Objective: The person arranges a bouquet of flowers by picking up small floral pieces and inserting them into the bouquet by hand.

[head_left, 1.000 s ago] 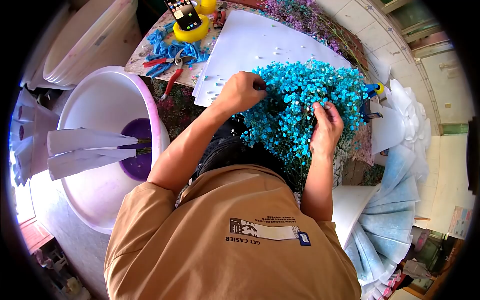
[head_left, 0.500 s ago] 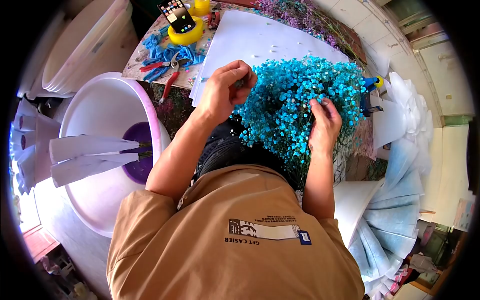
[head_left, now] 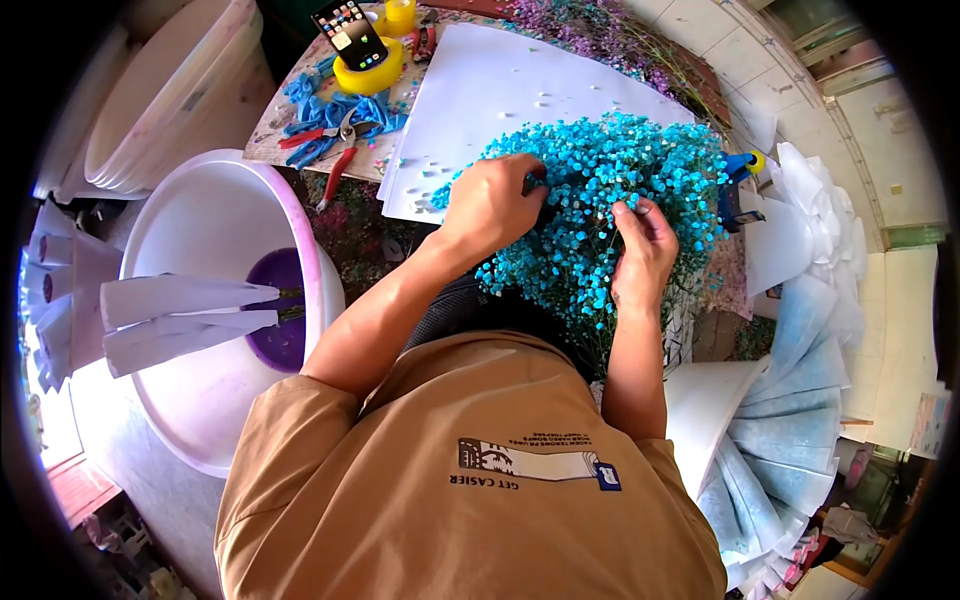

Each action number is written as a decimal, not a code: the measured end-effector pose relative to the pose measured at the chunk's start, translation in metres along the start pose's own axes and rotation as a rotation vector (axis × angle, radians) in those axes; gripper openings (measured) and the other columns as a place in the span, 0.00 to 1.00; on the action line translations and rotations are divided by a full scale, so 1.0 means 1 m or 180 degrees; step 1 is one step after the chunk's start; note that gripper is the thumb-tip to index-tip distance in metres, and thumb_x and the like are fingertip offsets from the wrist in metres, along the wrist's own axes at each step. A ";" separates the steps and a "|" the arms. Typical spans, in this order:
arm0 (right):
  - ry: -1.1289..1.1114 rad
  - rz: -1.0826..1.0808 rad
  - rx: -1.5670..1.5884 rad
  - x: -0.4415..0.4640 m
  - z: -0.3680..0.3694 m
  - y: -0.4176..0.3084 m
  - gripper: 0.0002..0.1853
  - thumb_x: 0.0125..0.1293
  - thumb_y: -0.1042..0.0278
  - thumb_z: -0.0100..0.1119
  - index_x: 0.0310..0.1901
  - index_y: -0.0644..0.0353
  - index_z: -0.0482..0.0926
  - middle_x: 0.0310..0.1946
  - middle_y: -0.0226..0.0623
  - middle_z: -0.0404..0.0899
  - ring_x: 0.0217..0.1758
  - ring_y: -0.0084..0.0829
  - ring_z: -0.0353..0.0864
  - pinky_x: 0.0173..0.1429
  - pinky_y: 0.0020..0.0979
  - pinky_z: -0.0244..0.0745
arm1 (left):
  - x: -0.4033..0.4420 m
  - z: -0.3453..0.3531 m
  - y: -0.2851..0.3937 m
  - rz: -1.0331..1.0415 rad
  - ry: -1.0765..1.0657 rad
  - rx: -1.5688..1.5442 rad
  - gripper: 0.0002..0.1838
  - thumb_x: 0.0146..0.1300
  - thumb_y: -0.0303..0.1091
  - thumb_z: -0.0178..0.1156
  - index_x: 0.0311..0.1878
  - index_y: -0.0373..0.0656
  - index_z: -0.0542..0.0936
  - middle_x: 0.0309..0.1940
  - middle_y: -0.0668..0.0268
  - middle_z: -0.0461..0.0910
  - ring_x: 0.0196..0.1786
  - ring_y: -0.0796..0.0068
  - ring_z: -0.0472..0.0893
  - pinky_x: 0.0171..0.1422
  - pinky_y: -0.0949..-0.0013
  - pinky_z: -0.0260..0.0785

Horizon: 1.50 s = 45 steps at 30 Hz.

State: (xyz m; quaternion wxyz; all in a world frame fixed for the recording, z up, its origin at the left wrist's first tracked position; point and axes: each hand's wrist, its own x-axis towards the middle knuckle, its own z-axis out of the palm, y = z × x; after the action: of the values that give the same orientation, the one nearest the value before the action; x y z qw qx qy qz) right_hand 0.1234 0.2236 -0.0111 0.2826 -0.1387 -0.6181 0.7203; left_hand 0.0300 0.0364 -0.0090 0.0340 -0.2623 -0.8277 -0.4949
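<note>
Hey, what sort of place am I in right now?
Probably a flower workshop or a florist's back room. There's a big bunch of blue baby's breath, red-handled pruning shears at the table's edge, and a white tub holding wrapped stems.

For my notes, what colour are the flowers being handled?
These flowers are mostly turquoise blue, clearest in the head view.

A phone [head_left: 350, 36] stands propped on a yellow roll [head_left: 368, 80] beside red-handled shears [head_left: 340, 174] and crumpled blue gloves [head_left: 378, 110].
</note>
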 end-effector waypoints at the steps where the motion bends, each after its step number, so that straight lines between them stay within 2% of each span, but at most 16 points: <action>1: -0.0003 0.0004 -0.0016 0.000 0.000 0.000 0.12 0.63 0.80 0.70 0.47 0.68 0.82 0.36 0.31 0.84 0.37 0.17 0.81 0.45 0.19 0.75 | 0.000 0.002 -0.002 0.0148 0.0074 0.0207 0.13 0.59 0.31 0.66 0.47 0.39 0.84 0.29 0.54 0.84 0.30 0.61 0.84 0.40 0.64 0.76; 5: 0.0010 -0.0037 0.0024 -0.001 0.002 0.000 0.12 0.63 0.81 0.69 0.47 0.69 0.82 0.36 0.31 0.84 0.37 0.17 0.80 0.44 0.19 0.75 | 0.002 0.003 -0.002 -0.0095 -0.0081 0.0211 0.12 0.61 0.32 0.66 0.46 0.38 0.84 0.31 0.54 0.85 0.34 0.64 0.85 0.44 0.65 0.77; 8: 0.0013 0.0007 0.0028 -0.002 0.002 -0.001 0.11 0.63 0.81 0.69 0.47 0.69 0.82 0.35 0.31 0.84 0.38 0.17 0.80 0.44 0.19 0.75 | 0.000 -0.002 -0.004 -0.0171 -0.0061 -0.0714 0.10 0.63 0.31 0.64 0.44 0.37 0.83 0.30 0.60 0.84 0.31 0.71 0.81 0.37 0.69 0.73; 11: 0.0035 0.0036 0.0005 -0.002 0.003 0.000 0.11 0.63 0.81 0.69 0.47 0.69 0.82 0.35 0.32 0.84 0.38 0.17 0.80 0.45 0.20 0.75 | -0.002 -0.021 0.003 -0.1091 -0.0447 -0.3050 0.05 0.68 0.31 0.60 0.41 0.41 0.77 0.26 0.72 0.70 0.24 0.83 0.62 0.26 0.79 0.50; 14: 0.0017 0.0000 0.0003 -0.002 0.005 0.001 0.11 0.63 0.80 0.69 0.47 0.68 0.82 0.35 0.31 0.84 0.38 0.17 0.80 0.45 0.20 0.75 | -0.008 -0.033 0.002 -0.1153 -0.0852 -0.4546 0.08 0.71 0.37 0.56 0.38 0.43 0.75 0.26 0.71 0.71 0.25 0.85 0.63 0.25 0.78 0.51; 16: 0.0012 0.0029 -0.0072 -0.003 0.005 -0.001 0.11 0.64 0.81 0.68 0.47 0.68 0.82 0.36 0.31 0.84 0.38 0.17 0.80 0.45 0.21 0.75 | -0.012 -0.035 0.013 -0.1057 -0.0915 -0.4484 0.13 0.73 0.41 0.53 0.36 0.43 0.74 0.27 0.70 0.71 0.25 0.85 0.62 0.24 0.77 0.50; 18: -0.0002 0.0074 -0.0084 -0.003 0.009 -0.004 0.11 0.64 0.81 0.68 0.47 0.68 0.82 0.36 0.31 0.84 0.38 0.17 0.80 0.45 0.21 0.75 | -0.013 -0.033 0.026 -0.1229 -0.1008 -0.3261 0.11 0.72 0.39 0.55 0.38 0.41 0.76 0.26 0.69 0.72 0.26 0.83 0.65 0.25 0.77 0.53; 20: -0.0018 0.0112 -0.0103 -0.003 0.008 -0.005 0.10 0.64 0.81 0.67 0.47 0.68 0.82 0.37 0.30 0.84 0.38 0.17 0.80 0.46 0.21 0.75 | -0.015 -0.017 0.030 -0.0260 -0.0649 -0.1611 0.06 0.66 0.30 0.63 0.41 0.38 0.81 0.26 0.70 0.76 0.30 0.75 0.76 0.33 0.70 0.69; 22: -0.0083 0.0010 -0.0057 -0.004 0.008 -0.004 0.10 0.64 0.82 0.67 0.47 0.68 0.82 0.37 0.30 0.83 0.39 0.17 0.79 0.46 0.21 0.75 | -0.013 -0.012 0.036 0.0340 -0.0340 -0.0254 0.07 0.62 0.29 0.66 0.42 0.40 0.82 0.28 0.64 0.78 0.31 0.65 0.79 0.37 0.64 0.73; 25: -0.0061 0.0032 -0.0069 -0.004 0.008 -0.004 0.09 0.64 0.82 0.67 0.46 0.68 0.82 0.37 0.28 0.82 0.38 0.16 0.78 0.44 0.19 0.73 | -0.014 -0.001 0.030 0.0741 0.0027 0.0231 0.09 0.58 0.29 0.68 0.43 0.43 0.83 0.31 0.59 0.79 0.33 0.57 0.80 0.38 0.61 0.73; 29: -0.0099 0.0063 -0.0045 -0.005 0.008 -0.002 0.09 0.64 0.82 0.67 0.46 0.68 0.82 0.35 0.25 0.81 0.36 0.13 0.75 0.41 0.18 0.70 | -0.011 0.002 0.027 0.0782 -0.0029 0.0504 0.10 0.59 0.30 0.69 0.44 0.43 0.84 0.33 0.58 0.80 0.34 0.53 0.80 0.39 0.58 0.74; 32: -0.0094 0.0083 -0.0066 -0.003 0.007 -0.001 0.09 0.64 0.82 0.67 0.46 0.68 0.82 0.35 0.25 0.80 0.35 0.13 0.74 0.40 0.18 0.69 | -0.009 0.001 0.023 0.0780 0.0040 0.0007 0.07 0.61 0.28 0.66 0.42 0.41 0.82 0.28 0.62 0.77 0.32 0.61 0.80 0.36 0.62 0.73; 35: -0.0069 0.0101 -0.0054 -0.004 0.009 -0.002 0.09 0.64 0.81 0.67 0.46 0.68 0.82 0.34 0.25 0.80 0.35 0.12 0.74 0.39 0.18 0.67 | -0.005 -0.022 0.024 -0.1301 -0.0720 -0.3198 0.09 0.69 0.34 0.56 0.39 0.39 0.81 0.25 0.75 0.70 0.26 0.86 0.65 0.28 0.78 0.55; 36: -0.0110 0.0104 0.0005 -0.005 0.010 -0.003 0.08 0.65 0.81 0.67 0.45 0.68 0.83 0.34 0.25 0.81 0.34 0.12 0.73 0.38 0.18 0.67 | -0.006 -0.024 0.029 -0.1317 -0.0755 -0.3355 0.12 0.70 0.38 0.53 0.40 0.40 0.81 0.25 0.74 0.72 0.24 0.87 0.60 0.26 0.78 0.48; 40: -0.0150 0.0109 -0.0233 -0.006 0.012 -0.003 0.08 0.65 0.80 0.66 0.45 0.67 0.83 0.35 0.27 0.82 0.37 0.13 0.76 0.41 0.18 0.70 | -0.011 -0.011 0.047 -0.0230 -0.0956 -0.1526 0.07 0.65 0.30 0.63 0.42 0.37 0.81 0.26 0.73 0.73 0.27 0.84 0.69 0.30 0.75 0.62; 45: -0.0166 0.0027 -0.0212 -0.009 0.012 -0.004 0.08 0.66 0.80 0.66 0.45 0.68 0.83 0.36 0.27 0.82 0.38 0.14 0.77 0.43 0.19 0.72 | -0.017 0.013 0.043 0.0839 -0.0190 0.0124 0.09 0.58 0.27 0.68 0.43 0.44 0.83 0.34 0.59 0.82 0.33 0.53 0.82 0.36 0.57 0.75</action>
State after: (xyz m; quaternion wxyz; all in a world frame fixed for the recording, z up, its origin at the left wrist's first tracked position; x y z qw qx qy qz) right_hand 0.1253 0.2090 -0.0067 0.2586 -0.1319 -0.6483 0.7039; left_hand 0.0672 0.0563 0.0133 0.0792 -0.3826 -0.7962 -0.4620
